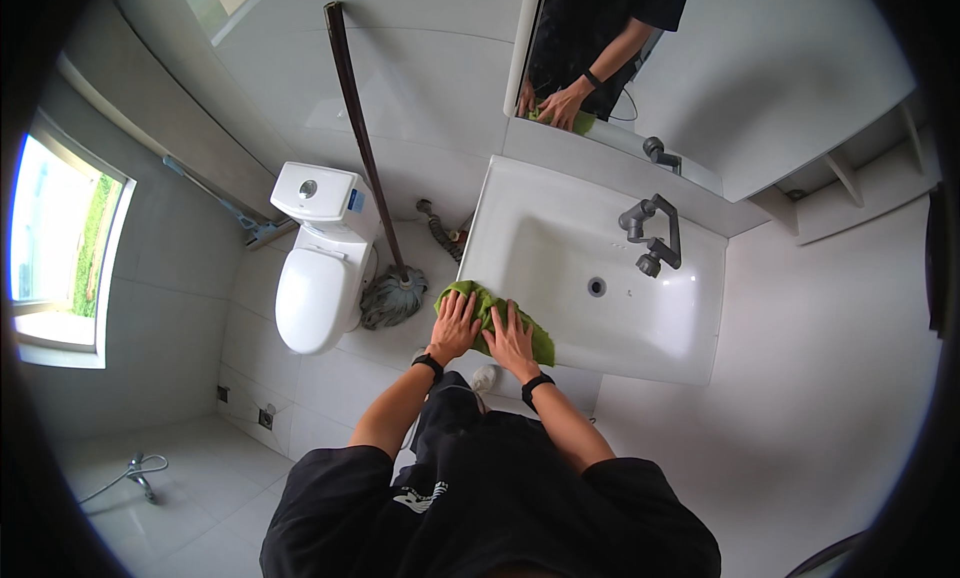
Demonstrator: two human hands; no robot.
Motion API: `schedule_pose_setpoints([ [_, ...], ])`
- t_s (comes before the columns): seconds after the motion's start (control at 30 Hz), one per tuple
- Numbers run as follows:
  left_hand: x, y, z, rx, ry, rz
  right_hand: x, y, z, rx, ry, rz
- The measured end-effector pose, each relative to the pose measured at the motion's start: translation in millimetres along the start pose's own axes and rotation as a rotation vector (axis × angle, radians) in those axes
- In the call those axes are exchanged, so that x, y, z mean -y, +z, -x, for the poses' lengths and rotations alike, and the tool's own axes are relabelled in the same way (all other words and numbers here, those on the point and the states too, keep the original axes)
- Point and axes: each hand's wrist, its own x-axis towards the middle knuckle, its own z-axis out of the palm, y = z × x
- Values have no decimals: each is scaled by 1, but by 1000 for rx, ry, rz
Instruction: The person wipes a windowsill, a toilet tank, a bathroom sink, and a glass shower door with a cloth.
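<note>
Green cloth (484, 300) is partly covered by left hand (454, 325) and right hand (512, 343), flat, fingers extended, at near left corner of washbasin (555, 238).

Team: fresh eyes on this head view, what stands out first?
Probably the bright green cloth under the left hand and right hand, at the white washbasin's near left corner. Then the dark, angular faucet over the basin's right side, and the long-handled mop standing between toilet and washbasin.
</note>
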Motion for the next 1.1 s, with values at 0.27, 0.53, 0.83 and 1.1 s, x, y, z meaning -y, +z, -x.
schedule_pose_setpoints([
  [0.27, 25, 14, -30, 7, 127, -53, 12, 1, -25, -32, 46, -79],
  [0.53, 30, 7, -72, 25, 104, 43, 9, 15, -58, -201, 152, -193],
  [0.83, 39, 11, -92, 91, 247, -130, 14, 14, -76, -326, 183, -201],
  [1.1, 34, 10, -89, 15, 100, -12, 17, 13, -76, -322, 192, -225],
])
